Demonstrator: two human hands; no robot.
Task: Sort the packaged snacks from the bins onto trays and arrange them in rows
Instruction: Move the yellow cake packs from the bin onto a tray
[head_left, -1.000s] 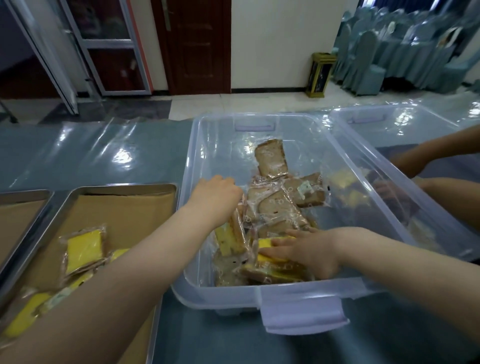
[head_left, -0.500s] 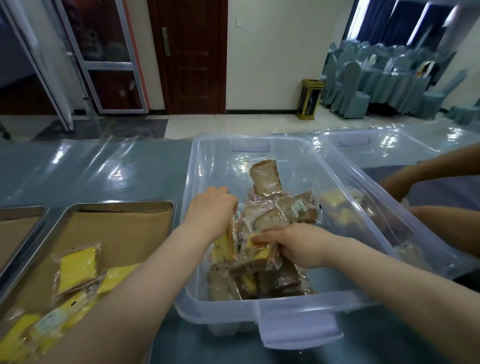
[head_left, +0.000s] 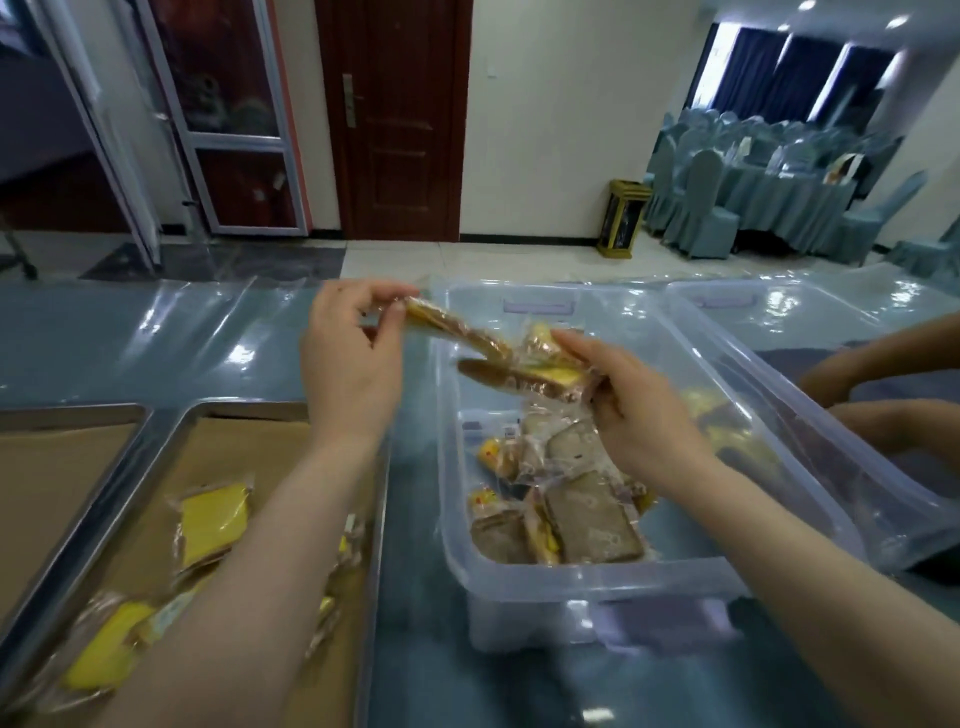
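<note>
- Left hand is up above the bench, pinching one end of a wrapped snack between thumb and fingers.
- Right hand is closed on a second pack, held over the bin; the two packs touch in the middle.
- More brown and yellow snacks sit in the near end of the bin.
- Tray on the left already has yellow packs on brown paper.
- Another person's arms reach in by a second bin on the right.
</note>
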